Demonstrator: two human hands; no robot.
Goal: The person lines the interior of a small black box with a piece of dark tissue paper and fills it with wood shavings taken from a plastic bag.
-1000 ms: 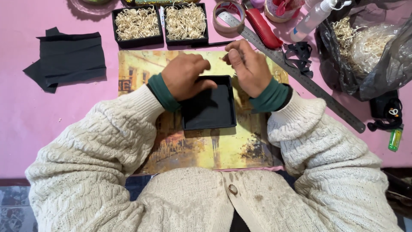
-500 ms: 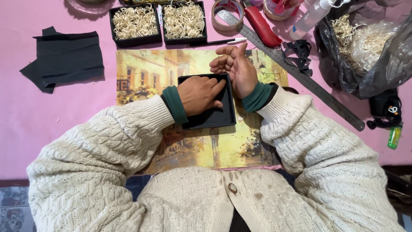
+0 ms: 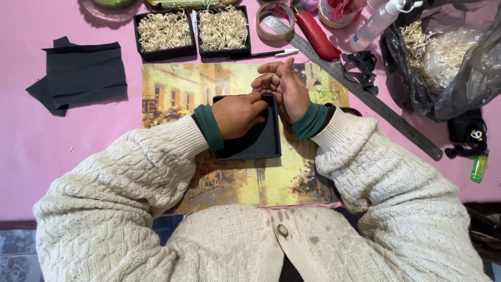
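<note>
Your left hand [image 3: 237, 115] is pressing flat, knuckles up and fingers together, inside the shallow black tray [image 3: 249, 143], clamped on nothing but bearing down on its dark lining; your right hand [image 3: 284, 89] is standing on edge just beside the tray's right wall, fingers loosely curled and apart, and whether it is pinching anything small is not clear from here. The tray is sitting near the middle of the painted street-scene mat [image 3: 240, 180] on the pink table [image 3: 31, 146], open side up. It is nearly square, its slightly longer axis running away from you toward the two black boxes of pale shredded filler [image 3: 193, 31], its walls squared to the mat's edges. As a judgement: you are risking a crease or a skewed lining if the left palm is sliding while pressing, and the thin wall on the right may be bowing outward if the right hand is leaning on it. The cream sweater cuffs are riding close to the rim and could be dragging it off square. The long steel ruler [image 3: 365, 94], roll of tape [image 3: 275, 23] and red-handled cutter [image 3: 318, 36] are lying close beyond your right hand, where a quick reach could be knocking them.
</note>
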